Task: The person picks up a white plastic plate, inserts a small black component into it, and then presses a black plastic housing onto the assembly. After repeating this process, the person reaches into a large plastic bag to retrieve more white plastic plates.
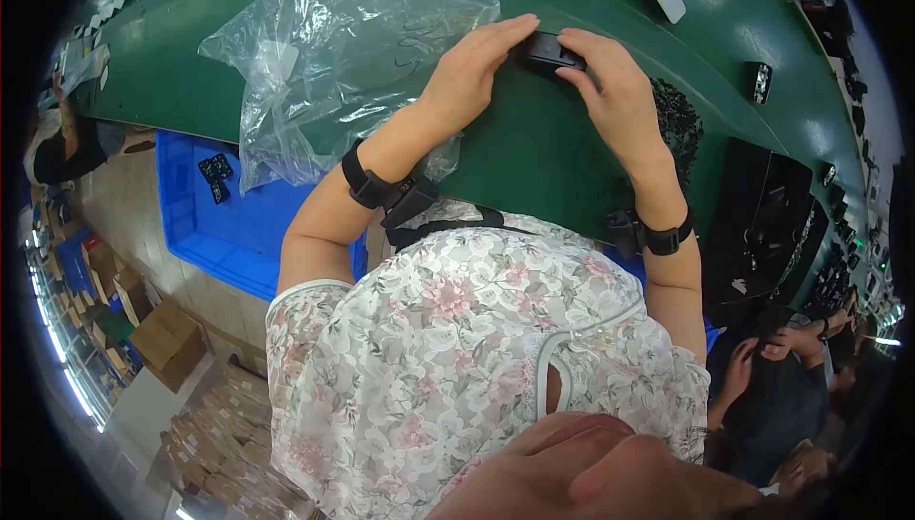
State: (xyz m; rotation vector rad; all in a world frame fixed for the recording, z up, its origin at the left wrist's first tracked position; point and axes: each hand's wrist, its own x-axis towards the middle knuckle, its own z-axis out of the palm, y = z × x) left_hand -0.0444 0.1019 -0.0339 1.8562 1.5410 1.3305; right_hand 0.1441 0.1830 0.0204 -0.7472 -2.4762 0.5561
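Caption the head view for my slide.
Right hand holding a black device at a green table, left hand beside it, plastic bag nearby.

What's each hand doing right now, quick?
Left hand: open, fingers extended, next to the black device.
Right hand: holding the black device between thumb and fingers.

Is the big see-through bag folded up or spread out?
Spread out: the clear bag sprawls, wrinkled, across the green table, part of it reaching past the edge.

- Black device (553, 50): over green table (524, 153)
- Left hand (469, 70): at device's left end, fingers straight
- Right hand (615, 81): thumb, fingers pinching device's right end
- Clear plastic bag (353, 48): left of device
- Blue bin (233, 258), black parts (216, 177) inside: lower left of device
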